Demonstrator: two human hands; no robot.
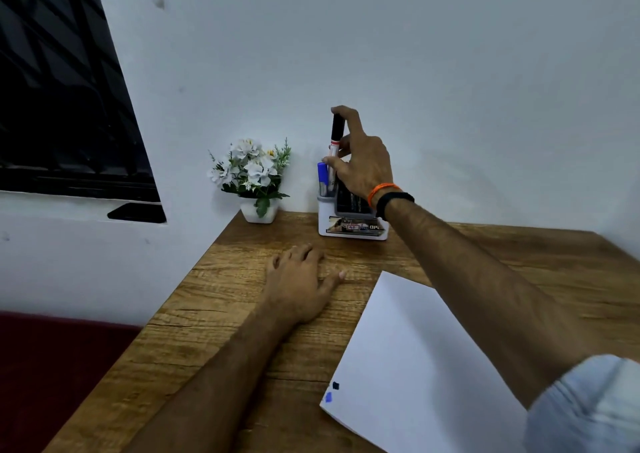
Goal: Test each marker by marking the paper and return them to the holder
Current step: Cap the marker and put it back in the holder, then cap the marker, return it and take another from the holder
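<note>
A white and grey holder [327, 215] stands at the back of the wooden table [214, 317], against the wall. A blue-capped marker [322, 177] stands upright in it. My right hand [360, 165] pinches a black-capped marker [336, 137] with a red band, held upright with its lower end in the holder. My left hand [299, 281] rests on the table, fingers relaxed. A white sheet of paper [408, 359] lies at the right, with a black mark [335, 385] and a blue mark [328, 397] near its lower left corner.
A small white pot of artificial white flowers [252, 175] stands left of the holder by the wall. A dark window [62, 88] is at the upper left. A dark red seat [52, 376] lies below the table's left edge.
</note>
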